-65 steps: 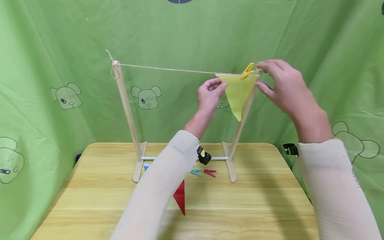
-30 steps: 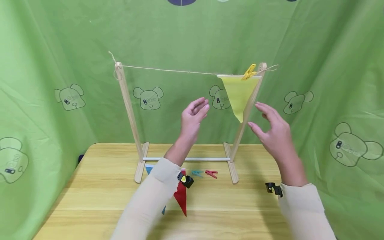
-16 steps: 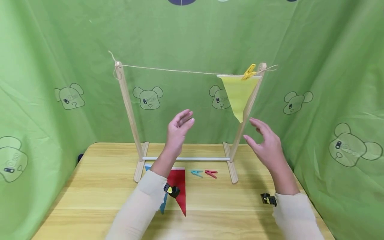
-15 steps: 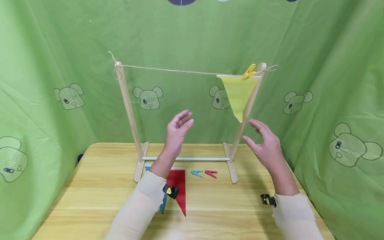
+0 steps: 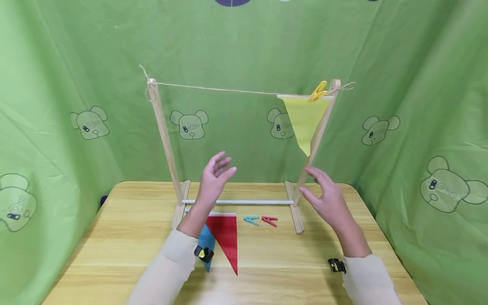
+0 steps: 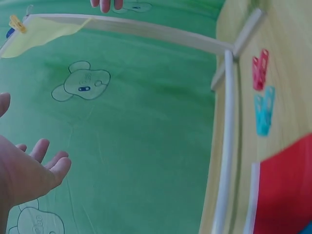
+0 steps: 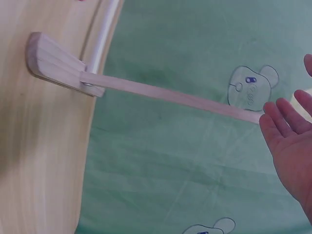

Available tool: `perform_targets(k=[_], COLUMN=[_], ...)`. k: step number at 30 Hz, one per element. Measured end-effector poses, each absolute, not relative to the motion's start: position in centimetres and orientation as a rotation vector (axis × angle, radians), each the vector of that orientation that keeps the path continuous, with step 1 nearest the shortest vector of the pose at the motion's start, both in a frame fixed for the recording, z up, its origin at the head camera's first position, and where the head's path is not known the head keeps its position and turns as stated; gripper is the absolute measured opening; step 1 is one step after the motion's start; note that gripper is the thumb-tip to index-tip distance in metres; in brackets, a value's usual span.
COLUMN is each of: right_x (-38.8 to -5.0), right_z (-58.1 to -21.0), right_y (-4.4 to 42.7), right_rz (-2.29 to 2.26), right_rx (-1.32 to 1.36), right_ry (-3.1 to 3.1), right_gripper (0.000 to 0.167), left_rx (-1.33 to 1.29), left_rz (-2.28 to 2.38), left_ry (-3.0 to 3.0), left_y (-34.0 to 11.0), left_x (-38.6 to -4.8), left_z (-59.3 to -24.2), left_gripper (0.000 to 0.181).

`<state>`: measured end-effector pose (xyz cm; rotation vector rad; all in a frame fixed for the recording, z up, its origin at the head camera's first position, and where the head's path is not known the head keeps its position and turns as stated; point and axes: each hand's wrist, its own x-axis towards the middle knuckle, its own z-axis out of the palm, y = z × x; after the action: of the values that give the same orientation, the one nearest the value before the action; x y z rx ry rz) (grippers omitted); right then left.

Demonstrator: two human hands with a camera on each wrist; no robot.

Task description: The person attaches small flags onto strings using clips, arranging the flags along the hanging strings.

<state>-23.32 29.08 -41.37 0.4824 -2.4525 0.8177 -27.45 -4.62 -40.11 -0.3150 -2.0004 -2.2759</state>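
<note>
A yellow triangular pennant point(image 5: 305, 120) hangs from the string point(image 5: 213, 89) near the right post, held by a yellow clothespin point(image 5: 318, 91). Fingers loosely bent, my left hand point(image 5: 213, 180) hovers above the table, holding nothing. Beneath its forearm lie a red pennant point(image 5: 225, 235) and a blue pennant point(image 5: 206, 241), the blue one partly covered. My right hand point(image 5: 328, 197) is in the air by the right post, fingers relaxed and nothing in them. Between the hands, a light blue clothespin point(image 5: 251, 220) and a red clothespin point(image 5: 270, 221) lie side by side on the table.
The wooden stand has a left post point(image 5: 164, 140), a right post point(image 5: 320, 131) and a white crossbar point(image 5: 244, 202) low between them. Its feet rest on the wooden table point(image 5: 114, 254). A green curtain point(image 5: 236, 51) surrounds the back and sides.
Both hands have let go of the yellow pennant and its clothespin and come down toward the table. The left has also moved leftward. The pennant stays hanging on the string.
</note>
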Motion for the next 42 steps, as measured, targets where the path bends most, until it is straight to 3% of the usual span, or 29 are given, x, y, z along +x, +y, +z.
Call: perform_targets(k=[18, 42], right_x=[-23.8, -23.7], right_z=[-45.5, -50.8], right_y=[27.3, 25.0], right_rz=[0.904, 1.024], right_rx=[0.507, 0.488], right_ry=[-2.615, -2.770], right_gripper=[0.065, 0.070], left_rx=[-0.337, -0.110], left_rz=[-2.036, -1.889], left_ry=[-2.266, -2.475], left_y=[-8.0, -10.7], left_x=[-26.4, -25.2], left_z=[-44.3, -50.0], left_gripper=[0.074, 0.077])
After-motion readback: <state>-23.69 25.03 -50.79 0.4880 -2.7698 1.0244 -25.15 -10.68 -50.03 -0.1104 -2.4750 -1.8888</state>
